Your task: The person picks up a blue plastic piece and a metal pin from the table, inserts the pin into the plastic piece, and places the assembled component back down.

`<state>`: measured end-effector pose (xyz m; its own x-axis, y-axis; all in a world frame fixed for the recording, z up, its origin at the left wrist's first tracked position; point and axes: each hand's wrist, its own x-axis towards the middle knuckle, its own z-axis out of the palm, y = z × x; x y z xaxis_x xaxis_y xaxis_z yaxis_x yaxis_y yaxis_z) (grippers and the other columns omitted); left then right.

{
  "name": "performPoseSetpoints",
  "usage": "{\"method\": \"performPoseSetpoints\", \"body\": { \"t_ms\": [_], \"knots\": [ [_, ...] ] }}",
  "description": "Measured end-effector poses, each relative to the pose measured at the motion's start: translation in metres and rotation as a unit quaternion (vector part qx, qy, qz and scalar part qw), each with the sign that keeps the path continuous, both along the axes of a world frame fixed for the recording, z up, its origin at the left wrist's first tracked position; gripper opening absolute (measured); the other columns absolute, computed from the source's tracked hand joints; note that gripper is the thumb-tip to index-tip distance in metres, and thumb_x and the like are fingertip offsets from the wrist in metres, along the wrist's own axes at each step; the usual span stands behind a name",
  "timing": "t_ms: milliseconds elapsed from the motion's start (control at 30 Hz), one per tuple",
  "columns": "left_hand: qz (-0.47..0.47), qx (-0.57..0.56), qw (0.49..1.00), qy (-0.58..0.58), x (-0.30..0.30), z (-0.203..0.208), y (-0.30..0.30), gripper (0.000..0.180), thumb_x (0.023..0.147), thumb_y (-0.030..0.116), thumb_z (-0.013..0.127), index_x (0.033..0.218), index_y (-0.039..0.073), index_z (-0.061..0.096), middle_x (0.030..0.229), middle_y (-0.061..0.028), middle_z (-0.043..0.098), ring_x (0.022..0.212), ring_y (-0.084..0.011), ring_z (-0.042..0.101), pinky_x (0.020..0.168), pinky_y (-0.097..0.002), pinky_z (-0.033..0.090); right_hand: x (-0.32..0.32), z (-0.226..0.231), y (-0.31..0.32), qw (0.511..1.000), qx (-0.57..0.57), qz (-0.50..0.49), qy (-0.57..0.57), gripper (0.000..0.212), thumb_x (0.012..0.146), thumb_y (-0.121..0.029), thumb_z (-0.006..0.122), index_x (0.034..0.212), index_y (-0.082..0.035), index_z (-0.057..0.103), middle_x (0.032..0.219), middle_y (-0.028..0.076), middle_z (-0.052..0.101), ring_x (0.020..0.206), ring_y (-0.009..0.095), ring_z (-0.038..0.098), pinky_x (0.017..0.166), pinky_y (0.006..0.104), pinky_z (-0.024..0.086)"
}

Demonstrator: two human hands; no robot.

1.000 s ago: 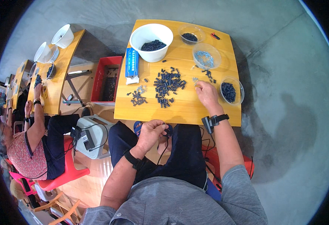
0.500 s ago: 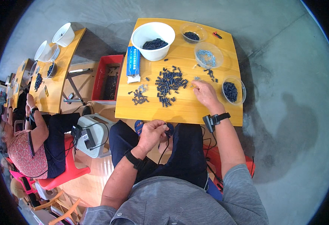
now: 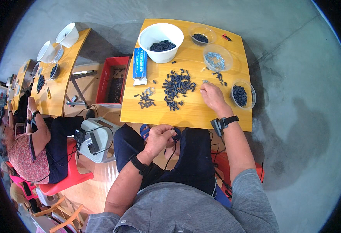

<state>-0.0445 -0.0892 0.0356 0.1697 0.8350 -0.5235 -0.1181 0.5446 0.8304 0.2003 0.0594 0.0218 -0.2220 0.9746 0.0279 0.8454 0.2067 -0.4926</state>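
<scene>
My left hand (image 3: 159, 139) is held over my lap, just off the table's near edge, thumb and fingers pinched on a small black piece that is mostly hidden. My right hand (image 3: 213, 97) rests on the table's right half, fingers curled together at the tabletop. Whatever its fingertips hold is too small to make out. Left of it spreads a pile of short black plastic pieces (image 3: 177, 86). Farther left lie small dark-and-silver parts (image 3: 146, 101). A few black pieces (image 3: 219, 77) lie beyond the right hand, and a clear bowl of black pieces (image 3: 240, 95) stands to its right.
On the wooden table (image 3: 155, 117) stand a white tub (image 3: 142, 38), a clear bowl of silvery parts (image 3: 216, 61), another clear bowl (image 3: 200, 37), a blue box (image 3: 140, 66) and a red-and-black tool (image 3: 226, 37). Left are a red bin (image 3: 102, 83), a stool (image 3: 94, 136) and a seated person (image 3: 34, 155).
My right hand has stayed by the pile, its fingers drawn closer together. My left hand keeps its pinch in nearly the same place. The whole view has shifted slightly.
</scene>
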Motion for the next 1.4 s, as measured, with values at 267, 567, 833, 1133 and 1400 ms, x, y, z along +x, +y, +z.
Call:
{"method": "performPoseSetpoints", "body": {
  "t_ms": [267, 567, 833, 1133, 1400],
  "knots": [
    [0.010, -0.019, 1.000, 0.013, 0.001, 0.013, 0.002, 0.011, 0.088, 0.008, 0.056, 0.092, -0.001, 0.061, 0.068, -0.0023, 0.059, 0.054, -0.0069, 0.052, 0.043, -0.0213, 0.041, 0.003, -0.008, -0.001, 0.987, 0.096, -0.035, 0.127, 0.014, 0.085, -0.012, 0.058, 0.091, 0.000, 0.059, 0.082, 0.018, 0.063, 0.072, 0.033, 0.062, 0.063, 0.0403, 0.049],
    [0.057, 0.091, 0.994, -0.036, 0.008, 0.041, 0.007, 0.009, 0.090, 0.006, 0.055, 0.093, 0.000, 0.062, 0.075, -0.0031, 0.062, 0.062, -0.0068, 0.055, 0.056, -0.0197, 0.045, -0.026, 0.030, -0.045, 0.714, -0.203, -0.128, 0.657, 0.011, 0.091, -0.009, 0.055, 0.096, 0.000, 0.059, 0.077, 0.004, 0.059, 0.058, 0.011, 0.059, 0.049, 0.0265, 0.051],
    [0.068, 0.132, 0.986, -0.073, 0.007, 0.070, -0.002, 0.010, 0.090, 0.005, 0.057, 0.096, 0.000, 0.062, 0.084, -0.0045, 0.065, 0.067, -0.0073, 0.057, 0.064, -0.0211, 0.048, -0.048, 0.077, -0.080, 0.650, -0.244, -0.034, 0.719, 0.011, 0.090, -0.007, 0.055, 0.098, 0.000, 0.059, 0.081, 0.005, 0.061, 0.061, 0.012, 0.060, 0.055, 0.0266, 0.054],
    [0.062, 0.179, 0.979, -0.081, 0.004, 0.100, -0.018, 0.012, 0.090, 0.005, 0.057, 0.099, -0.001, 0.061, 0.086, -0.0060, 0.066, 0.070, -0.0093, 0.058, 0.067, -0.0236, 0.049, -0.061, 0.128, -0.120, 0.808, -0.165, 0.056, 0.563, 0.010, 0.090, -0.002, 0.052, 0.096, 0.004, 0.059, 0.077, 0.006, 0.059, 0.063, 0.013, 0.061, 0.056, 0.0246, 0.052],
    [0.040, 0.256, 0.960, -0.102, 0.005, 0.105, -0.031, 0.012, 0.090, 0.005, 0.057, 0.099, 0.000, 0.064, 0.078, -0.0012, 0.062, 0.067, -0.0057, 0.056, 0.062, -0.0201, 0.047, -0.070, 0.163, -0.144, 0.878, -0.059, 0.156, 0.448, 0.010, 0.086, 0.007, 0.051, 0.093, 0.007, 0.059, 0.084, 0.009, 0.057, 0.063, 0.012, 0.061, 0.056, 0.0228, 0.050]
  ]
}}
